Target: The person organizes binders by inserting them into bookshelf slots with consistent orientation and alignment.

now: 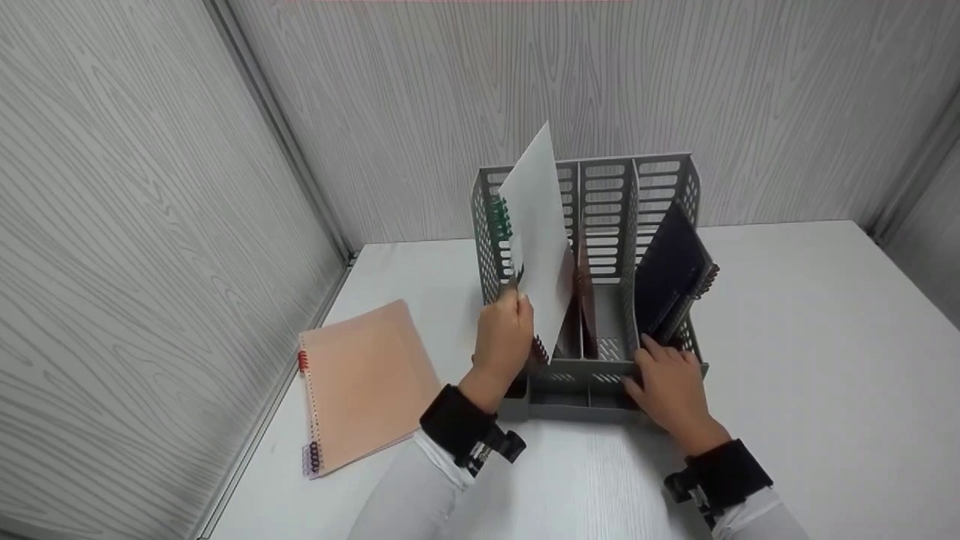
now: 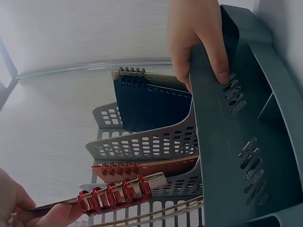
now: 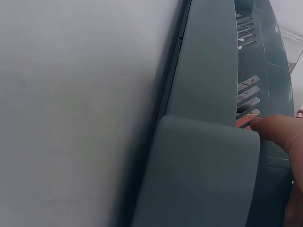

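While left hand (image 1: 504, 334) pinches white notebook (image 1: 541, 240) at rack's (image 1: 585, 412) front-left corner | right hand (image 1: 671, 386) grips front edge near right corner | rings (image 2: 113, 196) may snag if notebook tilts

Left arm (image 1: 412, 491) angles forward and inward, and the left hand (image 1: 504, 334) has it pinched between thumb and fingers! Across from it, the right arm (image 1: 761, 517) slants inward too, right hand (image 1: 671, 386) sitting lower, back uppermost, fingers bent, thumb spread apart from them!
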### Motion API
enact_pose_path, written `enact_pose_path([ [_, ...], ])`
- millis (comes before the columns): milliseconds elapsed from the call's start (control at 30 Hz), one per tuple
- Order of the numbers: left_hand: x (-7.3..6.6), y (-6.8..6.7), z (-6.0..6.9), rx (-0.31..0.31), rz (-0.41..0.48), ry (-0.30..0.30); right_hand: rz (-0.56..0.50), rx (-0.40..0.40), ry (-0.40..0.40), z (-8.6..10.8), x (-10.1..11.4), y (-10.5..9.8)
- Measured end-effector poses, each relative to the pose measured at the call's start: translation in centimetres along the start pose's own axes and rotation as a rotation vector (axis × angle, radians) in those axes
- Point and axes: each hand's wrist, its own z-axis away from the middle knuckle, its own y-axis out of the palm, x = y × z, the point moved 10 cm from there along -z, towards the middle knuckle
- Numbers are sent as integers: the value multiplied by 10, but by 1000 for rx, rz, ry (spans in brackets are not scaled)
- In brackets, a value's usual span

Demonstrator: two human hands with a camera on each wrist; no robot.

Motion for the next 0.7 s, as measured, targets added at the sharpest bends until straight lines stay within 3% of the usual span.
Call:
enact_pose_path([
  [167,-4,17,-9,3,-52,0,-1,4,2,0,-1,1],
  [400,3,37,-14,-9,-125,-58,-2,32,18,0,-4,4],
  [700,20,67,-8,-57,-119,-79,-7,5,5,1,-3,3],
])
